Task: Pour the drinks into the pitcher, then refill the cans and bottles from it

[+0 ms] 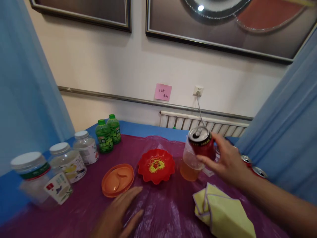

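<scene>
Can in right hand, lettering blurred, pink note beginning "32"

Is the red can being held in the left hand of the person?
No, the right hand holds the red can, while the left hand is near the orange plate.

Right hand is curled, gripping; left hand is loosely spread.

Smooth metal can, plastic cup, matt cloth, plastic table cover (glossy, wrinkled)
</scene>
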Motion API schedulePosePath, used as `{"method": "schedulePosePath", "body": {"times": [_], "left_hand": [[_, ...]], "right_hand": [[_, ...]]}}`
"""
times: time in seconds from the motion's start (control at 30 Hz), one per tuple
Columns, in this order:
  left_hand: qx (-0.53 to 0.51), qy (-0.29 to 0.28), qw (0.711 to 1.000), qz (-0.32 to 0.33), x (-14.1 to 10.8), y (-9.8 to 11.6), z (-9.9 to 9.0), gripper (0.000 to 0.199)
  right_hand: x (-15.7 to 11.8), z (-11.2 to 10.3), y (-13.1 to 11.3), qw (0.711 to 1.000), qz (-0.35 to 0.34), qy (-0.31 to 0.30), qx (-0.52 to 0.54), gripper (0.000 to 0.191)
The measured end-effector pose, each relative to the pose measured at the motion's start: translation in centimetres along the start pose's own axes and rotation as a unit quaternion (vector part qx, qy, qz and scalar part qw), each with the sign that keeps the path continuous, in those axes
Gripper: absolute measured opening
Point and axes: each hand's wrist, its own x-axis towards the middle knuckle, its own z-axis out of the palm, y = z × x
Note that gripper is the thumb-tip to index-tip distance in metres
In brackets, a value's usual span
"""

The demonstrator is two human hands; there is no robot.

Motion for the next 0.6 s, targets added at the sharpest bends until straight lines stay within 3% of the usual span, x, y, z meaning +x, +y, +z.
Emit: {"method": "schedulePosePath", "body": {"times": [0.07,0.13,0.23,0.33,0.47,0.6], "left_hand": [[-0.057,-0.016,0.998,-0.034,2.2,2.0,-0.9,0.056],[-0.131,-0.025,0.989,-0.065,4.4,4.0,-1.4,0.065],[-0.23,-0.046,0.968,-0.088,6.9,6.4,-1.3,0.082],[-0.25,-0.052,0.962,-0.101,8.0,7.3,-0.7,0.074],[-0.198,-0.053,0.971,-0.122,10.9,4.6,-0.4,0.055],[-0.029,0.023,0.984,-0.174,17.6,-1.7,-1.2,0.05]], "right_hand": [[-2.4,2.5,-3.2,0.981,0.049,-0.055,0.18,0.064],[-4.4,5.4,-6.0,0.942,0.093,-0.096,0.309,0.065],[-6.1,9.5,-8.8,0.906,0.132,-0.101,0.39,0.066],[-7.5,12.3,-9.6,0.896,0.154,-0.099,0.405,0.068],[-11.2,14.2,-8.1,0.915,0.194,-0.07,0.346,0.084],[-16.3,14.0,-4.7,0.92,0.211,-0.055,0.325,0.059]]}}
